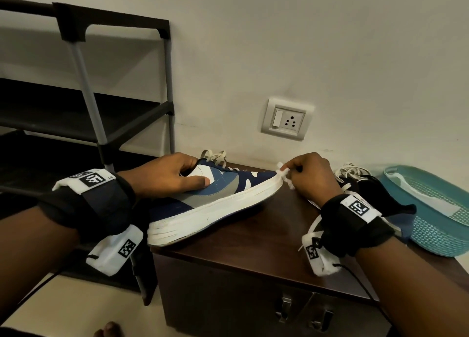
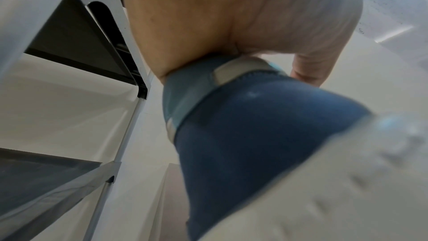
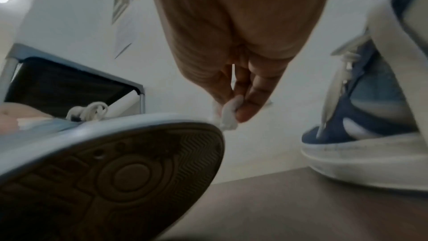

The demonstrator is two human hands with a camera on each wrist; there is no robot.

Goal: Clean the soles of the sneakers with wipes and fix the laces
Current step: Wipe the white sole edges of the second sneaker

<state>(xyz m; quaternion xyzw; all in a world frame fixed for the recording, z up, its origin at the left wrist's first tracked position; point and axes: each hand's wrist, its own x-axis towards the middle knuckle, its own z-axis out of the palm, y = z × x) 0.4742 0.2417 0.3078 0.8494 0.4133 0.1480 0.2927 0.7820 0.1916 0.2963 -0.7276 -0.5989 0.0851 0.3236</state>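
A blue, grey and white sneaker [image 1: 215,197] sits on a dark wooden cabinet [image 1: 253,240] with its heel down and its toe raised. My left hand [image 1: 193,173] grips its collar, thumb on the side; the wrist view shows the heel [image 2: 254,135] under my palm [image 2: 231,25]. My right hand [image 1: 289,170] pinches a crumpled white wipe [image 1: 284,174] against the toe end of the white sole. From below, the wipe [image 3: 228,114] touches the toe rim above the dark tread [image 3: 115,171]. The second sneaker [image 1: 355,179] [image 3: 370,116] stands behind my right hand, laces loose.
A teal mesh basket [image 1: 436,225] stands at the cabinet's right end. A black shoe rack [image 1: 83,83] with grey poles rises on the left, close to the sneaker's heel. A wall socket [image 1: 286,120] sits behind the cabinet.
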